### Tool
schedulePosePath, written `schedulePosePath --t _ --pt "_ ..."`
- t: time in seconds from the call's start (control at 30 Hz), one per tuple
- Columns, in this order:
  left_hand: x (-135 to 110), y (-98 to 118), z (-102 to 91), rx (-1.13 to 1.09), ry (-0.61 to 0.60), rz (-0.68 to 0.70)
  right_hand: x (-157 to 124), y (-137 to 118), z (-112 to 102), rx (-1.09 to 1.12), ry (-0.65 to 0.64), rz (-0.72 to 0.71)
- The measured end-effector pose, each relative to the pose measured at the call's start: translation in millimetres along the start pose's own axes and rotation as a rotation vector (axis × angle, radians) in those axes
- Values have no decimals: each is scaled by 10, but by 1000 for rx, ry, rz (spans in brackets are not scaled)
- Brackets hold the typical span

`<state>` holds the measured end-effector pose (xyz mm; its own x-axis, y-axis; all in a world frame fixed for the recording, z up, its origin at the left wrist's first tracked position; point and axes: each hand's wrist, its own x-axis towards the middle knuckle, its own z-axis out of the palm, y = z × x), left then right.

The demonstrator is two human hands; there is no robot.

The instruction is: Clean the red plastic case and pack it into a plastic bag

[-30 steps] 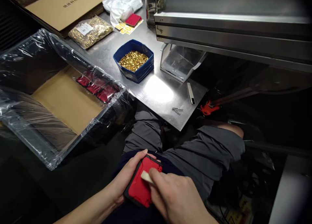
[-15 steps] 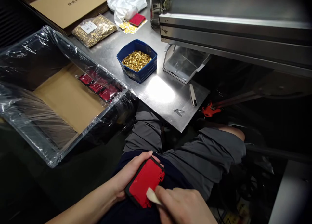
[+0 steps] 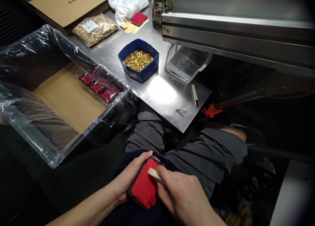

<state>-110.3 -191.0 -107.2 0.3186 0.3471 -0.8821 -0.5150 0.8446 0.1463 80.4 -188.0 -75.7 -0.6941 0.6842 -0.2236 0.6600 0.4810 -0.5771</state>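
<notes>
Low in view, I note a flat red case (image 3: 142, 189), black-rimmed; left hand (image 3: 133, 172) grips it, right hand (image 3: 180, 188) pinches a cream tool (image 3: 154, 174).

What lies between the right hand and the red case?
A pale strip, jutting from the right hand over the red case, in the head view.

Over the lap, open air runs from the left hand (image 3: 135, 173) and right hand (image 3: 180, 188) to the near corner of the table (image 3: 163, 91), where 2 low items lie: a small metal tool (image 3: 181, 112) and a white-handled tool (image 3: 194, 94). Deeper in, the blue bin (image 3: 149, 71) stands in the way; a bare lane (slim, though) separates it from the clear tray (image 3: 183, 65). The metal beam (image 3: 233, 39) crosses above. Leftward, the crate's (image 3: 86, 129) wall blocks a low reach to the red cases (image 3: 109, 94).
</notes>
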Motion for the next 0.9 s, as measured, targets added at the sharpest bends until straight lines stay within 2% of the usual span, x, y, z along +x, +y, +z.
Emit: schedulePosePath --t 0.1,0.23,0.37,0.53,0.63,0.8,0.9 --pt "-2 -5 -6 1 22 -11 -41 -1 14 -12 -1 11" --pt "-2 -14 -4 27 -4 60 -8 -39 18 14 -10 -20" --pt "1 -21 -19 12 19 15 22 -37 7 14 15 39" --pt "9 -19 -29 21 15 59 -13 -43 13 7 -11 16" --pt "5 -11 -14 -4 28 24 -20 -43 13 2 -1 69" --pt "-11 5 11 3 33 33 5 -65 29 -16 -19 8" --pt "-21 6 1 -30 47 -6 11 -55 30 -21 16 63"
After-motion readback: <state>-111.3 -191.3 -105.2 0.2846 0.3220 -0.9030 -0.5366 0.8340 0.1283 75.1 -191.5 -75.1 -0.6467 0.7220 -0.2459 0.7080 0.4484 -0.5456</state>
